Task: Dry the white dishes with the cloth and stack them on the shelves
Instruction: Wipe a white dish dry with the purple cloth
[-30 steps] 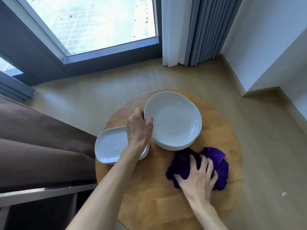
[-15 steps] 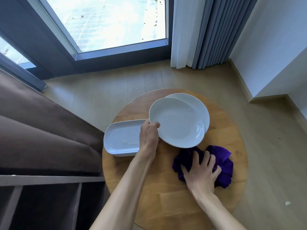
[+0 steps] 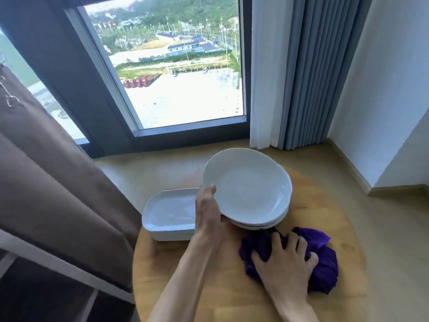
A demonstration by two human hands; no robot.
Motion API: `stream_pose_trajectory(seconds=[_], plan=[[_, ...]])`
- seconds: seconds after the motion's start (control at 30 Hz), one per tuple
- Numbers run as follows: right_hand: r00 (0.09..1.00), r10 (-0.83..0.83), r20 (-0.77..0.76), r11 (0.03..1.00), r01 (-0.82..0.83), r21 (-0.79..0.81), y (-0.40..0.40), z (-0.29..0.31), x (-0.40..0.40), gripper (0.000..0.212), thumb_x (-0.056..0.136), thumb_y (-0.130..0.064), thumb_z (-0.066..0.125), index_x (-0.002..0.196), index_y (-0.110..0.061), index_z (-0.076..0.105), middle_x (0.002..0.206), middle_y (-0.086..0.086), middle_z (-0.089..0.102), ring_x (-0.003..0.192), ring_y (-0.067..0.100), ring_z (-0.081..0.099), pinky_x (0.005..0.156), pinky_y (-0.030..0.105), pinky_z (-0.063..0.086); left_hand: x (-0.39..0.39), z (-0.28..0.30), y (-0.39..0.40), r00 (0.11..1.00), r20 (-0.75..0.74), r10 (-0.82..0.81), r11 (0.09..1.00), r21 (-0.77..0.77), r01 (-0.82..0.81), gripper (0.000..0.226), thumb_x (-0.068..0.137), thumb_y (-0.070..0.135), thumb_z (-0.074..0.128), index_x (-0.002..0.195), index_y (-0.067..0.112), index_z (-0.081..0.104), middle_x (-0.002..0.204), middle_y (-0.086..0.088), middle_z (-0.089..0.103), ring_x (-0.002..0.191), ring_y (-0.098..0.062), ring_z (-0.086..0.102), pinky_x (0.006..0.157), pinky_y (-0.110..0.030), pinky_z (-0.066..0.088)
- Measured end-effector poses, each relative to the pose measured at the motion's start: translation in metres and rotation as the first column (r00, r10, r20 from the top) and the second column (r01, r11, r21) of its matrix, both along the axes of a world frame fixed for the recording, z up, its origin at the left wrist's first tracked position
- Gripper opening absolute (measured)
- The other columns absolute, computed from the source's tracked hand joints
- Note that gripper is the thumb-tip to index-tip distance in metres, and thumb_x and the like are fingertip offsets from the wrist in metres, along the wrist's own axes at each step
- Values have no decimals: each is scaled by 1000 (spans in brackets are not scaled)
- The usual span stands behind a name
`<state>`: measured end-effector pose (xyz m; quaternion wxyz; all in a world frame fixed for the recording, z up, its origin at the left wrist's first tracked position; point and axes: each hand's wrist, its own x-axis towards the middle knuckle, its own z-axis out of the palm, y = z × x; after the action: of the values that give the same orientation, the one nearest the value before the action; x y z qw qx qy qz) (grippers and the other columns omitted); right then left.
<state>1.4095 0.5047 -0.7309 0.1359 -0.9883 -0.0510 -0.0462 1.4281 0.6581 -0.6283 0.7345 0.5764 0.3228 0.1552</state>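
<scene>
My left hand [image 3: 207, 212] grips the left rim of a round white plate [image 3: 247, 189], which is tilted up above a stack of round white plates [image 3: 262, 225] on the round wooden table [image 3: 209, 282]. A white rectangular dish [image 3: 168, 212] sits on the table just left of that hand. My right hand [image 3: 284, 263] lies spread on a crumpled purple cloth [image 3: 322, 268] at the table's right side, fingers curled into the fabric.
A brown curtain [image 3: 53, 182] hangs at the left, with a white-framed shelf unit [image 3: 65, 273] below it. A large window [image 3: 171, 73] and blue-grey curtains [image 3: 315, 73] stand behind the table. A white wall corner [image 3: 383, 135] is at the right.
My left hand has raised and tilted the top plate off the stack. The camera has tipped upward, so the window fills more of the view. My right hand stays on the cloth.
</scene>
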Motion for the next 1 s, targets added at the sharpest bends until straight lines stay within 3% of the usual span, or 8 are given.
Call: stream_pose_trajectory(seconds=[0.17, 0.27, 0.43, 0.53, 0.73, 0.8, 0.93, 1.0], plan=[[999, -32, 29, 999, 31, 40, 1, -1, 16, 35, 85, -60, 55, 101, -31, 67, 107, -4, 64, 111, 24, 51, 89, 45, 35, -7, -27, -3, 992, 105, 65, 994, -90, -55, 43, 102, 34, 41, 132, 10, 60, 123, -20, 68, 103, -35, 67, 58, -33, 56], [999, -43, 32, 928, 28, 372, -15, 1, 20, 38, 92, -60, 49, 84, -27, 66, 92, -5, 68, 101, 26, 57, 87, 43, 39, -18, -29, -2, 974, 179, 137, 981, -159, -108, 47, 102, 40, 43, 128, 6, 62, 117, -21, 70, 99, -35, 69, 60, -35, 56], [981, -180, -68, 281, 117, 953, -39, 44, 18, 44, 95, -54, 56, 70, -19, 65, 71, -3, 65, 77, 26, 59, 72, 39, 39, -47, -16, 0, 938, 246, 246, 969, -59, -239, 42, 103, 45, 41, 122, 15, 63, 111, -16, 72, 93, -31, 70, 49, -29, 55], [994, -107, -17, 109, 29, 994, -46, 98, 23, 38, 92, -54, 59, 78, -21, 71, 76, -6, 69, 78, 15, 61, 69, 33, 42, -65, -10, -2, 926, 232, 297, 954, -24, -300, 42, 104, 47, 40, 120, 17, 63, 111, -15, 72, 97, -32, 70, 53, -30, 56], [958, 226, 175, 258, -232, 938, -4, 195, 34, 42, 93, -53, 52, 77, -17, 67, 66, -2, 62, 67, 20, 58, 62, 31, 39, -86, -11, -25, 929, 225, 292, 956, -55, -288, 32, 106, 50, 39, 106, 27, 62, 104, -12, 71, 90, -31, 69, 75, -47, 60], [902, 392, 183, 407, -348, 845, 19, 203, 29, 38, 96, -50, 53, 81, -17, 67, 76, 0, 65, 77, 23, 61, 61, 30, 39, -86, -10, -34, 924, 238, 299, 954, -70, -291, 32, 106, 49, 39, 105, 26, 60, 101, -11, 71, 85, -28, 69, 73, -46, 60], [810, 580, -82, 771, -514, 376, 38, 177, 20, 46, 80, -63, 67, 98, -22, 69, 102, 1, 69, 94, 21, 62, 72, 30, 46, -90, -10, -46, 885, 322, 336, 938, -197, -285, 37, 107, 47, 42, 118, 20, 66, 106, -11, 76, 82, -25, 76, 55, -32, 59], [863, 492, -116, 866, -473, 160, 35, 161, 16, 62, 71, -78, 62, 105, -27, 66, 108, 0, 68, 104, 24, 63, 78, 33, 45, -92, -18, -47, 864, 331, 380, 921, -219, -322, 38, 110, 41, 39, 130, 19, 62, 120, -13, 72, 101, -30, 73, 74, -41, 63]])
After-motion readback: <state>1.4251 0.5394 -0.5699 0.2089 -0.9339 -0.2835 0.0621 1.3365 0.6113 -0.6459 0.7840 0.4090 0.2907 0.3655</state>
